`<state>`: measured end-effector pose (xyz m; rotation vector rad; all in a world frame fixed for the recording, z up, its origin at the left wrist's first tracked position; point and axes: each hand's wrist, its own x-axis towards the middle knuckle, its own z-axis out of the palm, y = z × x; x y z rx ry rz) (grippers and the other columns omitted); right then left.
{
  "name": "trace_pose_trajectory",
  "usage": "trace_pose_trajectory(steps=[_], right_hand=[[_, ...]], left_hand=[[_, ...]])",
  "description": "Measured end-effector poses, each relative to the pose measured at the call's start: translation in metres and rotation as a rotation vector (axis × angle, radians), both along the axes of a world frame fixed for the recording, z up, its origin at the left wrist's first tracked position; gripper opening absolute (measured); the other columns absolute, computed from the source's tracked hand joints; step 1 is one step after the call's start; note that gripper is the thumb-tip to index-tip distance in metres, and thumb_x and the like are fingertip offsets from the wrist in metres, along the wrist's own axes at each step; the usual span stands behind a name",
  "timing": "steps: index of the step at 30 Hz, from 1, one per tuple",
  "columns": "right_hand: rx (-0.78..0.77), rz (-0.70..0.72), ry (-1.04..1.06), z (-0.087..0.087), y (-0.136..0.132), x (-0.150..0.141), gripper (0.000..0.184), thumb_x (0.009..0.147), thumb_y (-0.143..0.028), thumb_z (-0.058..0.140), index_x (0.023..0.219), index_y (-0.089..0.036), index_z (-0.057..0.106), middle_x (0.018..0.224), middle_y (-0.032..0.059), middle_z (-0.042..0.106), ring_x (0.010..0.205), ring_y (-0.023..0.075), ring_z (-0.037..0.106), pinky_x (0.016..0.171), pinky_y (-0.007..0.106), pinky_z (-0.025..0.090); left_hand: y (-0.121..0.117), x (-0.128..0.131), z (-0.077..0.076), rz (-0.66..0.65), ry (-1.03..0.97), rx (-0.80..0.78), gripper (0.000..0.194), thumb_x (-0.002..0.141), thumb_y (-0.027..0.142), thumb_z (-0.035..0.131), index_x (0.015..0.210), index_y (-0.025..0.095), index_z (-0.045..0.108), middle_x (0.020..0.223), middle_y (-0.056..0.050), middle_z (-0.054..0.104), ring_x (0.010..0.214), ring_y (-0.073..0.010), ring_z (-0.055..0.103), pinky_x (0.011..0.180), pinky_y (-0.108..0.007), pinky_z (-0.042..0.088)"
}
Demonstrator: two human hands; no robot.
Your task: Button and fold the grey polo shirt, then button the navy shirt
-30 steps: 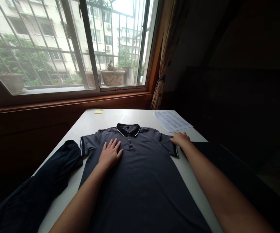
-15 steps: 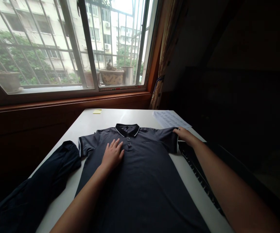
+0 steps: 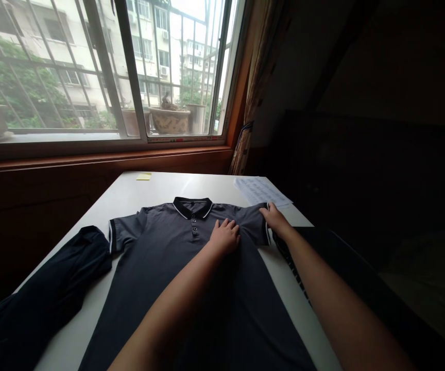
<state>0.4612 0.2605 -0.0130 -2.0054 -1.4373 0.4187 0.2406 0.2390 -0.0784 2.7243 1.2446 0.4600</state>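
A dark grey polo shirt (image 3: 160,257) with a black collar lies face up, spread flat on the white table (image 3: 130,193). My left hand (image 3: 224,237) rests flat on the shirt's chest, right of the button placket, fingers stretched out. My right hand (image 3: 274,219) grips the hem of the shirt's right sleeve (image 3: 255,221), fingers curled on the cloth.
A dark navy garment (image 3: 40,293) lies bunched at the table's left edge. Printed sheets of paper (image 3: 259,190) lie at the far right corner, a yellow sticky note (image 3: 144,176) at the far edge. A keyboard (image 3: 290,263) shows at the right. The window and wooden sill rise behind the table.
My left hand has slid right across the shirt's chest, past the buttons, toward the right sleeve. My right hand stays at that sleeve's hem. The view has shifted a little to the right.
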Motion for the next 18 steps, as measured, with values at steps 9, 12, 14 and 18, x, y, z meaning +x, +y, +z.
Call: trace_pose_trajectory(steps=[9, 12, 14, 18], right_hand=[[0.162, 0.105, -0.053, 0.007, -0.013, -0.022, 0.019, 0.086, -0.042, 0.051, 0.094, -0.025, 0.051, 0.086, 0.0047, 0.065, 0.086, 0.0255, 0.061, 0.076, 0.032, 0.045], [0.241, 0.187, -0.049, 0.007, -0.019, -0.035, 0.019, 0.087, -0.043, 0.05, 0.093, -0.024, 0.05, 0.083, 0.0025, 0.062, 0.078, 0.0223, 0.06, 0.075, 0.031, 0.045], [0.28, 0.254, -0.049, 0.004, -0.025, -0.045, 0.02, 0.088, -0.042, 0.05, 0.093, -0.024, 0.051, 0.081, 0.0013, 0.062, 0.073, 0.0204, 0.059, 0.073, 0.03, 0.045], [0.338, 0.383, -0.071, -0.006, -0.037, -0.068, 0.017, 0.088, -0.039, 0.054, 0.092, -0.022, 0.057, 0.081, 0.0021, 0.063, 0.075, 0.0203, 0.059, 0.074, 0.03, 0.045]], left_hand=[[0.018, 0.01, -0.012, -0.014, -0.029, 0.032, 0.051, 0.1, 0.04, 0.044, 0.144, 0.015, 0.049, 0.154, -0.013, 0.046, 0.146, -0.0278, 0.036, 0.122, -0.048, 0.027], [0.03, 0.008, -0.01, -0.004, -0.017, 0.018, 0.05, 0.102, 0.038, 0.041, 0.146, 0.016, 0.047, 0.156, -0.013, 0.044, 0.147, -0.0298, 0.035, 0.121, -0.051, 0.026], [0.038, 0.007, -0.008, -0.007, -0.001, 0.002, 0.049, 0.102, 0.035, 0.04, 0.147, 0.019, 0.046, 0.156, -0.012, 0.043, 0.147, -0.0309, 0.035, 0.12, -0.054, 0.026], [0.054, 0.002, -0.001, -0.035, 0.042, -0.033, 0.048, 0.101, 0.031, 0.041, 0.148, 0.024, 0.046, 0.156, -0.01, 0.044, 0.148, -0.0323, 0.031, 0.12, -0.059, 0.023]])
